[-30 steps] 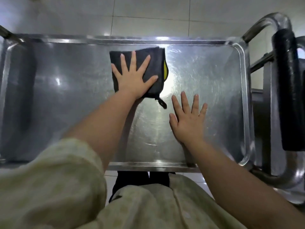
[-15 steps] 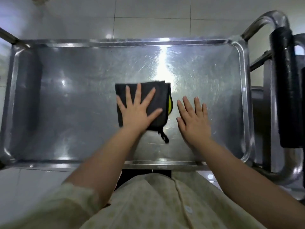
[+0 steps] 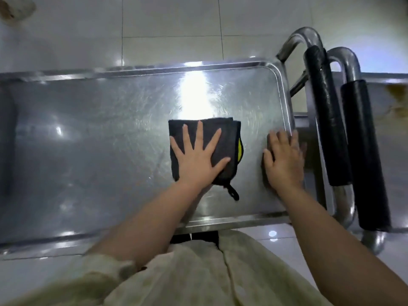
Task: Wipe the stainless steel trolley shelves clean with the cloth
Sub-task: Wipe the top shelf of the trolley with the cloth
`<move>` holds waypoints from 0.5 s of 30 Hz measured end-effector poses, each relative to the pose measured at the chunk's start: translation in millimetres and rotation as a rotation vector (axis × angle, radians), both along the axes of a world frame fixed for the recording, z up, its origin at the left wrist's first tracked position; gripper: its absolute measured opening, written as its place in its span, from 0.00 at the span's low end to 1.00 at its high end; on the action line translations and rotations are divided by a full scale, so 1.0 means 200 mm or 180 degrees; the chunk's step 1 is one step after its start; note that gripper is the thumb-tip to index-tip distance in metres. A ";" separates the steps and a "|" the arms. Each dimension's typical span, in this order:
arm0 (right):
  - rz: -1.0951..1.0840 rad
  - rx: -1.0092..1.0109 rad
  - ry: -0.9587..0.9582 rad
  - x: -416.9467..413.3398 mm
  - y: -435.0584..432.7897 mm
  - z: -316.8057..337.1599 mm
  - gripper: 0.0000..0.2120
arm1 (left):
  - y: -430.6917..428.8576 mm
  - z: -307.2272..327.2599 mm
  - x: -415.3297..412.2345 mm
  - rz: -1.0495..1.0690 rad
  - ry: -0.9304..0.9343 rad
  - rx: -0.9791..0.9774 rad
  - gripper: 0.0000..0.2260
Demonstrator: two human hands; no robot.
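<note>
Cloth (image 3: 229,140) slid rightward — dark, folded, under flat left hand (image 3: 197,164); right hand (image 3: 284,162) flat.

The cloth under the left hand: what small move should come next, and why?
Probably push the cloth forward, toward the far rim. The left hand lies flat and spread on it, a band of bare shelf lies between cloth and that rim, and the right hand rests at the right rim.
</note>
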State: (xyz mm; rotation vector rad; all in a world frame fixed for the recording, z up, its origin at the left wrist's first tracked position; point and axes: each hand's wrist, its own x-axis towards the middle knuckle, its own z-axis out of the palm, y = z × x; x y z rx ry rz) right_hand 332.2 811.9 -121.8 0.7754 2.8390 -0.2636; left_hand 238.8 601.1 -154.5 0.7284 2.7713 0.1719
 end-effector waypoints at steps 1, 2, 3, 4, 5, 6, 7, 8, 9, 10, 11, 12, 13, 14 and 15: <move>-0.0068 0.0032 -0.0037 0.02 0.03 -0.01 0.27 | -0.02 0.00 0.15 -0.0053 0.0004 0.0016 0.35; -0.0117 0.0037 -0.0091 0.04 0.05 -0.02 0.27 | -0.04 0.00 0.28 -0.0104 -0.0009 0.0003 0.35; -0.0136 0.0035 -0.0157 0.05 0.06 -0.03 0.27 | -0.05 0.00 0.37 -0.0145 -0.0034 -0.0018 0.35; -0.0128 0.0043 -0.0207 0.08 0.06 -0.05 0.28 | -0.05 0.00 0.42 -0.0158 -0.0050 -0.0049 0.35; -0.0112 0.0064 -0.0216 0.09 0.06 -0.06 0.28 | -0.03 0.00 0.43 -0.0147 -0.0057 -0.0089 0.35; -0.0105 0.0087 -0.0188 0.11 0.05 -0.07 0.28 | -0.01 0.01 0.40 -0.0124 -0.0039 -0.0133 0.35; -0.0107 0.0105 -0.0153 0.11 0.05 -0.08 0.28 | 0.04 0.01 0.33 -0.0103 -0.0009 -0.0175 0.35; -0.0109 0.0116 -0.0131 0.11 0.05 -0.08 0.27 | 0.10 0.01 0.25 -0.0080 0.0012 -0.0190 0.35; -0.0110 0.0125 -0.0114 0.11 0.06 -0.08 0.27 | 0.17 0.02 0.14 -0.0045 0.0006 -0.0181 0.35; -0.0113 0.0136 -0.0095 0.10 0.06 -0.08 0.27 | 0.26 0.02 0.02 0.0000 -0.0013 -0.0161 0.35; -0.0121 0.0148 -0.0076 0.09 0.06 -0.09 0.27 | 0.35 0.03 -0.11 0.0050 -0.0032 -0.0143 0.35; -0.0135 0.0157 -0.0060 0.08 0.06 -0.09 0.27 | 0.44 0.04 -0.23 0.0100 -0.0048 -0.0134 0.35; -0.0148 0.0164 -0.0045 0.08 0.06 -0.09 0.27 | 0.54 0.04 -0.34 0.0134 -0.0059 -0.0149 0.35; -0.0154 0.0165 -0.0031 0.07 0.06 -0.10 0.27 | 0.62 0.05 -0.44 0.0150 -0.0079 -0.0183 0.35; -0.0155 0.0155 -0.0011 0.08 0.06 -0.10 0.27 | 0.69 0.06 -0.51 0.0147 -0.0117 -0.0212 0.35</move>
